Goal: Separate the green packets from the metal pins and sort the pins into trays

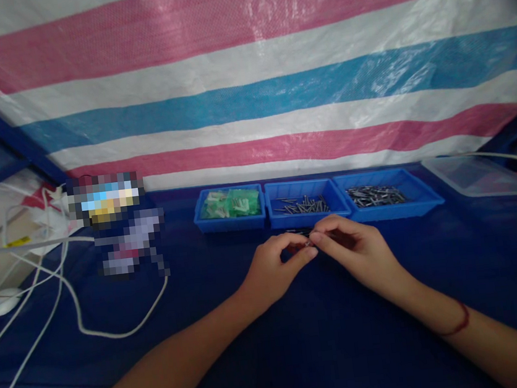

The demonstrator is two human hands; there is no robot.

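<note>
Left hand and right hand pinch a small part. The yellow label is too small to read.

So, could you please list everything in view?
Table: one, blue, centre
Striped sheet: one, white/pink/blue, behind table
Frame bars: several, dark blue, both sides
Bins: three, blue, table's back
Packets: several, pale green, left bin
Metal pieces: many, silvery, middle and right bins
Plastic sheet: one, translucent, right of bins
Cables: several, white, left
Rounded device: one, white, far left
Blurred items: count unclear, mixed colours, back left
Small items: count unclear, dark, before middle bin
Bracelet: one, dark red, right forearm
Left hand grip: one, bare, pinching small items
Right hand grip: one, bare, pinching small items
</note>
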